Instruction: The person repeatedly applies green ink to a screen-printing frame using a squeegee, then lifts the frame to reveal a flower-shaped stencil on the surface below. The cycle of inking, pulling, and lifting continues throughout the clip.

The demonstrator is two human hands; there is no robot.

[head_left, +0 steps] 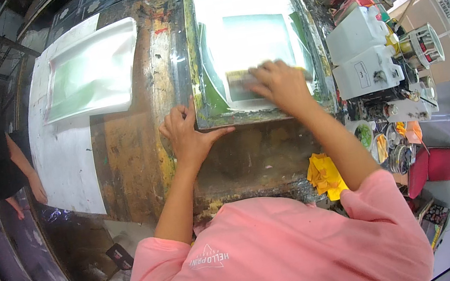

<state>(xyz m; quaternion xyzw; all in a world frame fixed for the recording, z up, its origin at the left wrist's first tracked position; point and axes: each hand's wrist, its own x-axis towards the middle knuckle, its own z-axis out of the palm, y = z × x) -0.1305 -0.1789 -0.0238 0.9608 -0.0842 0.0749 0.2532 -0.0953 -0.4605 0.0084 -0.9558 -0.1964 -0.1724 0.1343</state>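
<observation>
Squeegee [245, 81] gripped under right hand [280, 83], fingers curled over it, low on printing screen [247, 38]. Frame [195, 57] braced by left hand [189, 134], fingers spread flat (corner pinned). Even pressure and steady angle judged best.

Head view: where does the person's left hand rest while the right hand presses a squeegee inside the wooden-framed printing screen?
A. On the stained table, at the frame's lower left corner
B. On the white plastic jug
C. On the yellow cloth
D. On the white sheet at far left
A: the left hand lies flat on the stained table, its thumb along the wooden-framed printing screen, while the right hand presses the squeegee.
</observation>
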